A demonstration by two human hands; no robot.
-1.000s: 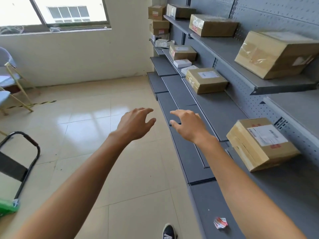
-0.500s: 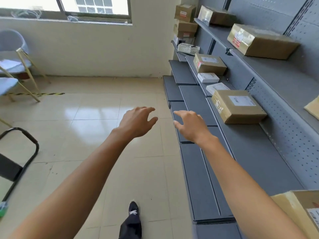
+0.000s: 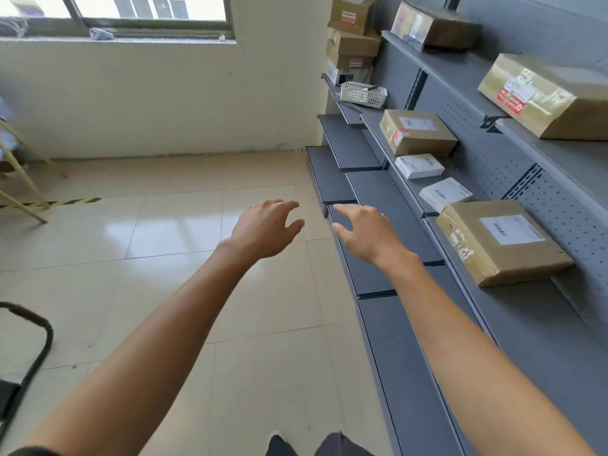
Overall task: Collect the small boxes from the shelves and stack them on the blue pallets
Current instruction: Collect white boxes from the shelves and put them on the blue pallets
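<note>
A person's two bare forearms reach forward into a room with a pale tiled floor (image 3: 164, 258) and grey metal shelving (image 3: 543, 324) running along the right side. The left hand (image 3: 263, 230) hovers over the floor with fingers loosely spread and relaxed, grasping nothing. The right hand (image 3: 368, 233) hovers just beside it, above the low front shelves, fingers also loose and released, index finger extended, holding nothing. The two hands are near each other but apart. On the middle shelf, right of the right hand, sits a large brown cardboard box with a white label (image 3: 498, 241). Further back on the same shelf lie two small white boxes, one nearer (image 3: 445, 193) and one beyond it (image 3: 419, 166), then a medium brown box with a red and white sticker (image 3: 418, 131). A white plastic basket (image 3: 363, 94) stands further back still. On the upper shelf rests a taped brown box with red stickers (image 3: 546, 97) and, behind it, a darker taped box (image 3: 434, 26). Stacked brown cartons (image 3: 353, 34) fill the far corner. A window (image 3: 148, 11) runs along the back wall. A black curved metal handle (image 3: 36, 350) shows at the left edge.
</note>
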